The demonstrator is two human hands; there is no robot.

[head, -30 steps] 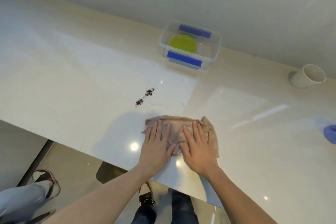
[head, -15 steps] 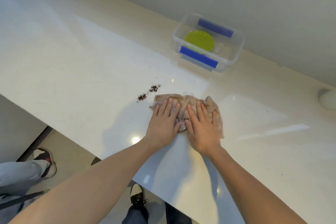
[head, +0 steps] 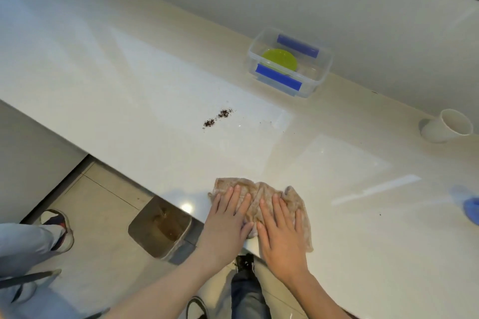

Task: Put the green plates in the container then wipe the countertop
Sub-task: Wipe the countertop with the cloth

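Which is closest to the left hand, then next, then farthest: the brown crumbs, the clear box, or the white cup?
From the left hand:
1. Brown crumbs, straight ahead on the countertop.
2. Clear box, farther back, to the right, near the wall.
3. White cup, far right, lying on its side.

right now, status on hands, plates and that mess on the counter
Left hand and right hand flat on the cloth, fingers spread. Green plates in the container. Crumbs unwiped, beyond the cloth; path clear.
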